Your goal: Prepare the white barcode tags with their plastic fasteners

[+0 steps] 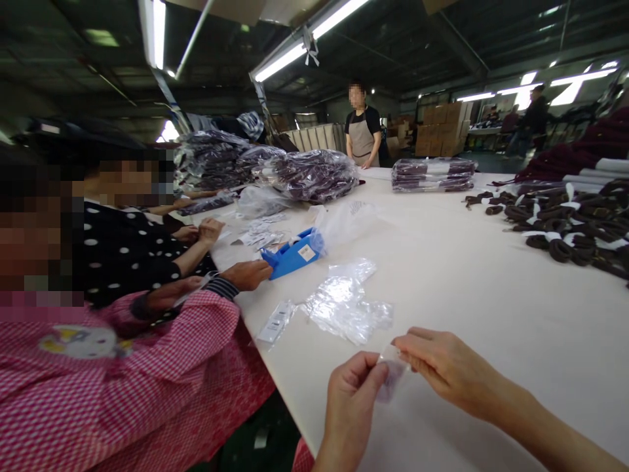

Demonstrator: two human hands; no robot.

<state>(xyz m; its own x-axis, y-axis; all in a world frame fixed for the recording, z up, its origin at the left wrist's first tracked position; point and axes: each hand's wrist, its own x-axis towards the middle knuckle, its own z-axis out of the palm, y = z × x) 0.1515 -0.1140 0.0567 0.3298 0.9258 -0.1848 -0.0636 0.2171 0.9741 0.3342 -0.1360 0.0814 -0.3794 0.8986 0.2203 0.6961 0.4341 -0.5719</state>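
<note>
Between my two hands is a small clear plastic bag (392, 380) with something pale purple inside it. My left hand (351, 400) pinches its left edge between thumb and fingers. At the bag's upper right corner, the fingertips of my right hand (442, 367) are closed on the plastic. Just beyond my hands, a loose heap of clear plastic bags (344, 301) lies on the white table (472, 314). To the left of that heap, a bagged white tag (276, 322) rests close to the table edge.
A blue tape dispenser (295, 255) stands beyond the bags, a co-worker's hand (253, 274) touching it. Two co-workers sit along the left edge. Bagged dark garments (309, 174) are piled at the back. Bundled brown straps (565, 219) lie at the right. Another person (362, 128) stands across the table.
</note>
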